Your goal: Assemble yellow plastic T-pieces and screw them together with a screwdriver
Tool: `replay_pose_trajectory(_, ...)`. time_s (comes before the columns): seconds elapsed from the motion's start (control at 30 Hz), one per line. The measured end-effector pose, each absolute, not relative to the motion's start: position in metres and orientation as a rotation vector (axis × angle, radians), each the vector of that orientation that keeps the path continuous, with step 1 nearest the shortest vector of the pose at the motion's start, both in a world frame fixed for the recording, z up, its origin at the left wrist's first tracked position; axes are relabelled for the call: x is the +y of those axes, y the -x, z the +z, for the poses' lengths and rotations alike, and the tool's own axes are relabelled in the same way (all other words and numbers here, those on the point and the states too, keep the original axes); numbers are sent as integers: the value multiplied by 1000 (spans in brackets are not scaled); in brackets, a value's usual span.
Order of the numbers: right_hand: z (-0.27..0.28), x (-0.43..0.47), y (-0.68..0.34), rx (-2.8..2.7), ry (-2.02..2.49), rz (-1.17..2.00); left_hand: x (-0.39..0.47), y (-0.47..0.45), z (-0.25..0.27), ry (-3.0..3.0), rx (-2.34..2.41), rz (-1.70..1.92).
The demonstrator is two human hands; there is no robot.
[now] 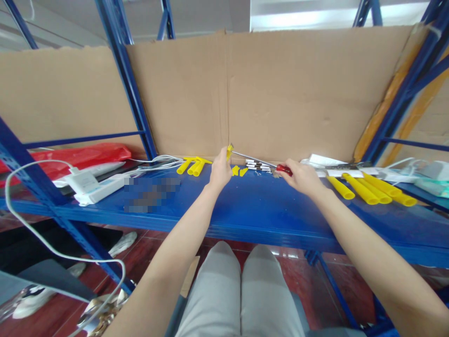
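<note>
My left hand (220,169) is closed around a small yellow plastic part (229,150) and holds it above the blue shelf. In my right hand (304,177) is a screwdriver (284,170) with a red handle, its long metal shaft pointing left. The screwdriver's tip reaches the yellow part; whether it sits in a screw is too small to tell. Several small yellow pieces (239,171) lie on the shelf beside my left hand. Behind the screwdriver's shaft rests a small stack of white and dark strips (258,165).
Yellow T-shaped parts (196,166) lie left of my hands, and yellow tubes (368,189) lie to the right. A white power strip (103,189) with cables stands at the left. Cardboard (287,93) closes off the back; blue uprights (131,89) flank it.
</note>
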State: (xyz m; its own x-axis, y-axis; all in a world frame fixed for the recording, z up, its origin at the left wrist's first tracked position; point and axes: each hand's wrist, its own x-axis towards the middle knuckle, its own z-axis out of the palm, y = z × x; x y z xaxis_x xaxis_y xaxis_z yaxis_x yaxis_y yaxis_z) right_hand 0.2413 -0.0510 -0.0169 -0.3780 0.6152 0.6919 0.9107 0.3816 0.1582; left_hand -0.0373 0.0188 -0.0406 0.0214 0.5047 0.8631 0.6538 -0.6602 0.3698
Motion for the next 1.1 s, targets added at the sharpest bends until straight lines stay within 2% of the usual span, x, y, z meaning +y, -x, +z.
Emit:
replay_pose_trajectory(0.33, -19, -48, -242, -2121, 1288, -631, 20, 37, -41, 2120, -1191, -1686)
replay_pose_trajectory(0.63, -18, -51, -241, -2125, 1310, -748, 17, 37, -39, 2133, -1230, -1637)
replay_pose_trajectory(1.1, -19, -44, -246, -2092, 1269, -640, 11, 32, -37, 2134, -1309, -1584)
